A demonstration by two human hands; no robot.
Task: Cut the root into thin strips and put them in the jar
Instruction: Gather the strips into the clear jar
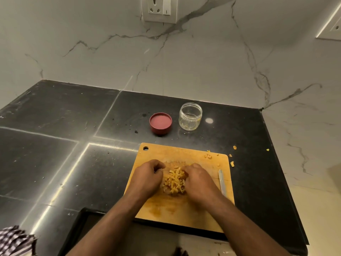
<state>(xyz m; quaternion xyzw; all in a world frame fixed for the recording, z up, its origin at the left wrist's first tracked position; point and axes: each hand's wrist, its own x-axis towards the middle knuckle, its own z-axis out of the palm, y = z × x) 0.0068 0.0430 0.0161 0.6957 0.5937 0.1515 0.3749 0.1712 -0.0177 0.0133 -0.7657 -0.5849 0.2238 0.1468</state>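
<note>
both hands (174, 179) cup strips (174, 182) on board (184, 215).

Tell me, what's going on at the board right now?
Left hand and right hand cupped round the strips. Jar open, nearly empty; lid beside it. Knife set down. Path clear.

A black stone countertop (55, 126) fills the near and left part of the scene, its polished slabs meeting at pale seams that catch streaks of light. Behind it, on the far side, rises a white marble wall (203, 61) with grey veins running across it. A white socket and switch plate (159, 9) is set high in that wall. At the far right, another plate (332, 28) shows at the edge. A checked cloth (14, 241) lies at the near left corner.
</note>
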